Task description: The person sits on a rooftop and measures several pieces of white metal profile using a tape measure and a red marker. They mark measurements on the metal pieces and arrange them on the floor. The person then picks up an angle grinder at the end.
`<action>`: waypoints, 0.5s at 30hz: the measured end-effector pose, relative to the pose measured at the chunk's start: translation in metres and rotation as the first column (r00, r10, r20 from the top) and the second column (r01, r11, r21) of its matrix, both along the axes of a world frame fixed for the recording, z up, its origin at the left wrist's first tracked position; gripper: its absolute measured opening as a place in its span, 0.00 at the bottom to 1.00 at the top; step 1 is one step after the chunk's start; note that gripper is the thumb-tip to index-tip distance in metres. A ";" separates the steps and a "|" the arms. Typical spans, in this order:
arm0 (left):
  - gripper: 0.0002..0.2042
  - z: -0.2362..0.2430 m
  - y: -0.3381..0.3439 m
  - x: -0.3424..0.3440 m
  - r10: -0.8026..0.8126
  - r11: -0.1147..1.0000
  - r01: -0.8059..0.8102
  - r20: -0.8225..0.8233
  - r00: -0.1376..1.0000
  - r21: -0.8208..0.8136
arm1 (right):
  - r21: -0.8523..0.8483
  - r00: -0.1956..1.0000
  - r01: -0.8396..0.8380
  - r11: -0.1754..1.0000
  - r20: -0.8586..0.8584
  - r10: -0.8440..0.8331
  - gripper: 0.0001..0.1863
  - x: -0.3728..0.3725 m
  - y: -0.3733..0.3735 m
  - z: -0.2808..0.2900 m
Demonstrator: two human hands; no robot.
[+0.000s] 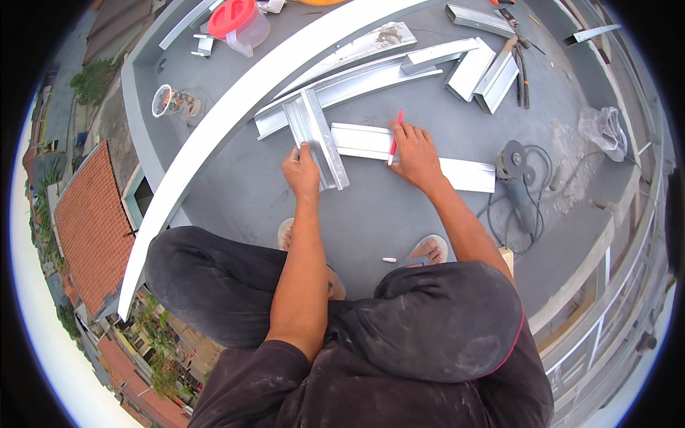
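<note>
My left hand [302,171] is closed on a short silver metal channel [317,132] that lies crosswise over a longer channel. My right hand [417,155] holds a red marker [392,148] upright across a flat pale metal strip [467,173], which it also touches. The strip's left end lies beside the short channel. A small white cap [389,260] lies on the grey floor [357,214] between my sandalled feet.
A long white curved beam [178,164] arcs leftward past loose channels [492,82]. An angle grinder [521,200] with coiled cord, pliers [526,89], a plastic bag [601,132], a cup [176,102] and a red-lidded container [235,28] lie around. Rooftops show beyond the ledge.
</note>
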State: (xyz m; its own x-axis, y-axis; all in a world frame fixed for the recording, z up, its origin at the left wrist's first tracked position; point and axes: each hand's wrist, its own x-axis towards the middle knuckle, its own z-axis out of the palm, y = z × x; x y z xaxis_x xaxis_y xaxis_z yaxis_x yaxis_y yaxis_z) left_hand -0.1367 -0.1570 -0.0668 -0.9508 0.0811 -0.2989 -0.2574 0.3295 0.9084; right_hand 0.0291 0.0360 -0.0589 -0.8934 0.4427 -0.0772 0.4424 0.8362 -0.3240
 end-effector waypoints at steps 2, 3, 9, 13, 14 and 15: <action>0.18 0.006 0.006 0.006 0.043 0.998 -0.047 0.082 0.996 0.051 | -0.062 0.994 0.093 0.994 0.066 -0.089 0.49 -0.005 -0.006 0.013; 0.18 0.007 0.008 0.008 0.015 0.999 -0.018 0.096 0.995 0.035 | -0.091 0.986 0.154 0.984 0.082 -0.147 0.48 -0.006 -0.020 0.024; 0.26 -0.001 0.016 0.012 -0.175 0.983 0.168 0.104 0.979 0.070 | -0.440 0.902 0.287 0.851 -0.174 -0.395 0.36 0.029 -0.075 0.033; 0.30 0.028 0.009 -0.002 -0.224 0.974 0.212 0.217 0.950 0.077 | -0.372 0.858 0.288 0.883 -0.310 -0.410 0.29 0.029 -0.031 0.030; 0.29 0.030 0.006 -0.005 -0.206 0.978 0.191 0.233 0.950 0.086 | -0.302 0.894 0.217 0.928 -0.321 -0.313 0.28 0.017 -0.016 0.028; 0.29 0.028 0.006 -0.005 -0.198 0.978 0.174 0.259 0.945 0.115 | -0.222 0.922 0.152 0.963 -0.319 -0.219 0.27 0.008 0.000 0.026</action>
